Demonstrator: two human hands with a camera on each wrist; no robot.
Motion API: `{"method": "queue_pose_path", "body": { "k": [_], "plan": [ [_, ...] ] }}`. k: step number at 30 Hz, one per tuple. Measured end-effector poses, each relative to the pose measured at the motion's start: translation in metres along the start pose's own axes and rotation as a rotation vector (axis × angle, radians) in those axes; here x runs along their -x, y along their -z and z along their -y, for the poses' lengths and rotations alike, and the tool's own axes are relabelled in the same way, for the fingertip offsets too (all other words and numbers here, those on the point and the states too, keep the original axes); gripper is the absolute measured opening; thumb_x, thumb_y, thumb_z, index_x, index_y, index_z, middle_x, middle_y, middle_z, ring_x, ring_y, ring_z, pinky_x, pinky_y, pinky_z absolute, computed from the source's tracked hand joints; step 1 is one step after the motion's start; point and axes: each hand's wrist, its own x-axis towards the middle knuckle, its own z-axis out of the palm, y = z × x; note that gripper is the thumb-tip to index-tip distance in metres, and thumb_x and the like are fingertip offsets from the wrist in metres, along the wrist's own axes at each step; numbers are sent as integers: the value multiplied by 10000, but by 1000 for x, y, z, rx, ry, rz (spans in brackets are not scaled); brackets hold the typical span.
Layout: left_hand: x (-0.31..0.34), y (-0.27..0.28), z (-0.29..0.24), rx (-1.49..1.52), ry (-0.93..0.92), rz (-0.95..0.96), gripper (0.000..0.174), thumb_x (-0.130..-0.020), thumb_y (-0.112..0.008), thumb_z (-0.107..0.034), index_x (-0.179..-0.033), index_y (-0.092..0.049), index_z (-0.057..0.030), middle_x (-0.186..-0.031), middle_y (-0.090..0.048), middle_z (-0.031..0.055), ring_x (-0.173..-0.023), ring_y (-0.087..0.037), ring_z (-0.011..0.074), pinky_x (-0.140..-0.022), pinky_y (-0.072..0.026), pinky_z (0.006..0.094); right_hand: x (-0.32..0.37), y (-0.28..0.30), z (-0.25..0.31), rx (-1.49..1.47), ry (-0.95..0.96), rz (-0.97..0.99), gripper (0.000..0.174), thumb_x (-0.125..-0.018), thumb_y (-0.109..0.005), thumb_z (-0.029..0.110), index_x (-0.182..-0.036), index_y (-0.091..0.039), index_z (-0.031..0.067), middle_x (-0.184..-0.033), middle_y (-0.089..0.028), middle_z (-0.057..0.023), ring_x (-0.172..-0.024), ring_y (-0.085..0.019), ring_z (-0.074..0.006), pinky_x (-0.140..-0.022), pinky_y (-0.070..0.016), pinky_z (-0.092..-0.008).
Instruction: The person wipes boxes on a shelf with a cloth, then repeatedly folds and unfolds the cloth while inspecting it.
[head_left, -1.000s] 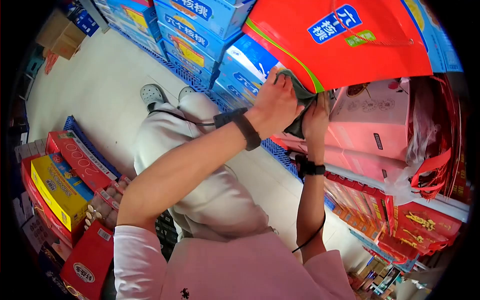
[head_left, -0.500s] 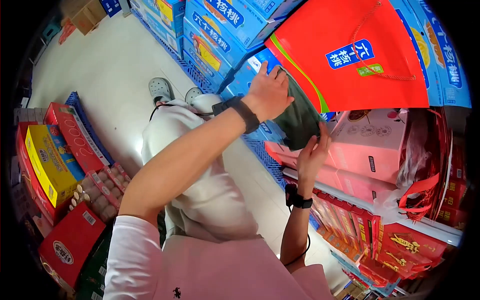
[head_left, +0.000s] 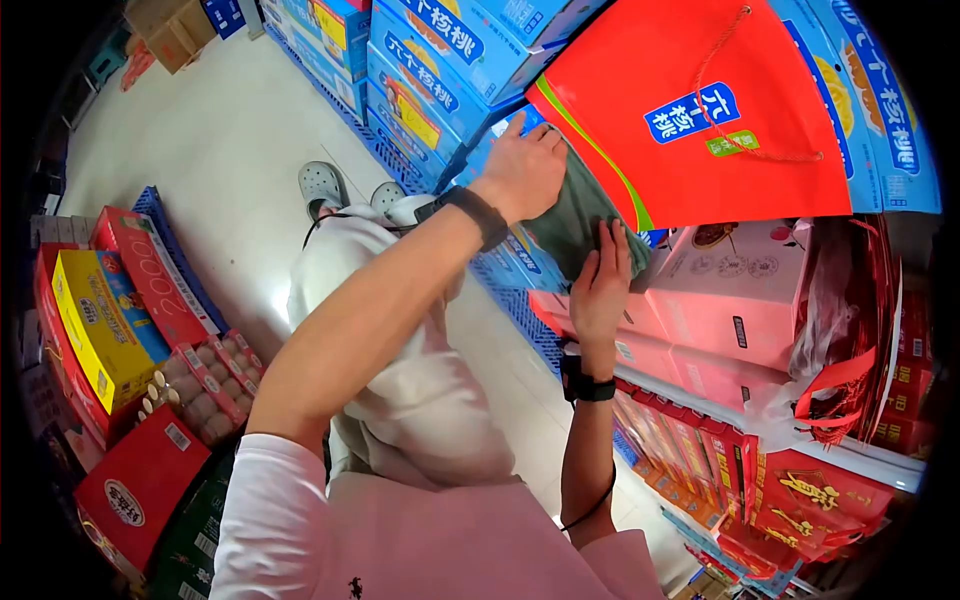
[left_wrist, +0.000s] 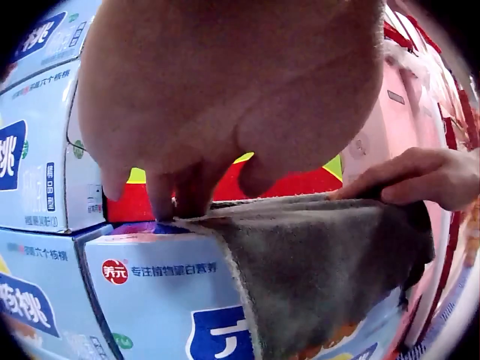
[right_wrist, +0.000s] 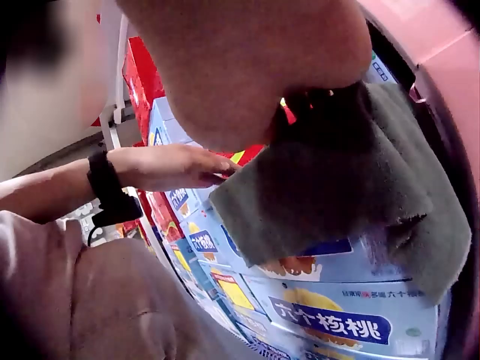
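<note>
A dark grey-green cloth (head_left: 570,228) lies spread over the upper edge of a blue carton (left_wrist: 161,289), part of it hanging down the front. On the carton's top, my left hand (head_left: 520,175) rests at the cloth's left end, fingers pointing down in the left wrist view. My right hand (head_left: 600,290) lies on the cloth's right part with straight fingers. A large red gift bag (head_left: 610,110) with a rope handle stands right behind the cloth. In the right wrist view, the cloth (right_wrist: 315,202) has loose folds at its right side.
Stacked blue cartons (head_left: 420,90) stand on a blue plastic pallet (head_left: 395,150). To the right are pink boxes (head_left: 730,275) and red gift boxes (head_left: 810,500). At left, a yellow box (head_left: 95,330) and an egg tray (head_left: 205,390) sit by the pale floor (head_left: 220,150).
The bunched cloth has spread wider between my hands. My right hand has shifted left from the cloth's right edge onto its face; my left hand has moved slightly left. The view has shifted too.
</note>
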Motion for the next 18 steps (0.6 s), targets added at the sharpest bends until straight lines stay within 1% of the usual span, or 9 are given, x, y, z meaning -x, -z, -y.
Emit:
{"method": "queue_pose_path", "body": {
  "k": [3,6,9,10,12,15,18],
  "plan": [
    [4,-11,4,-13,-31,-110,348,-980,-590,-215,-1256,-668,-17,-1329,-660,124,-1310,-614,275,-1200,-380,554,4,4,-1,-25,16,3,386,-1036,-497,43,-1392,-635,-11,-1484,-584,-250,-1378,-549,-425,-1148,-440,-475],
    [-1,-15,11,-18,-58,-185,305,-958,-605,-217,-1186,-686,-31,-1255,-681,112,-1236,-659,274,-1178,-409,551,3,15,0,-130,-35,25,405,-995,-507,8,-1378,-635,-16,-1454,-600,-254,-1348,-556,-437,-1153,-430,-487],
    [-5,-9,21,6,-27,-124,280,-931,-610,-201,-1142,-693,-37,-1175,-696,111,-1162,-693,288,-1155,-430,558,8,23,-9,-194,-102,-15,415,-972,-484,-43,-1350,-652,-4,-1415,-638,-227,-1329,-583,-410,-1130,-451,-468],
    [-6,-9,25,2,-28,-148,288,-905,-605,-165,-1145,-689,-28,-1140,-704,124,-1143,-700,299,-1150,-433,563,11,25,-14,-196,-109,-38,422,-964,-476,-56,-1341,-657,-2,-1397,-652,-218,-1318,-595,-401,-1123,-457,-462],
    [-8,0,28,16,-2,-90,288,-888,-603,-145,-1132,-695,-24,-1133,-707,128,-1141,-701,301,-1147,-439,545,17,30,-24,-202,-120,-88,436,-949,-459,-84,-1324,-667,0,-1361,-681,-200,-1296,-619,-383,-1109,-469,-449],
    [-14,4,34,33,29,-65,283,-869,-604,-127,-1109,-706,-16,-1117,-712,131,-1134,-704,302,-1140,-449,514,21,35,-34,-141,-64,-133,453,-952,-432,-93,-1323,-674,1,-1312,-714,-163,-1188,-670,-316,-1018,-500,-387],
    [-17,7,38,60,72,-52,284,-865,-602,-128,-1096,-720,-13,-1106,-718,135,-1133,-702,304,-1119,-464,471,25,44,-35,-172,-124,-125,458,-940,-435,-107,-1306,-683,12,-1288,-721,-141,-1060,-675,-267,-915,-510,-350]
  ]
}}
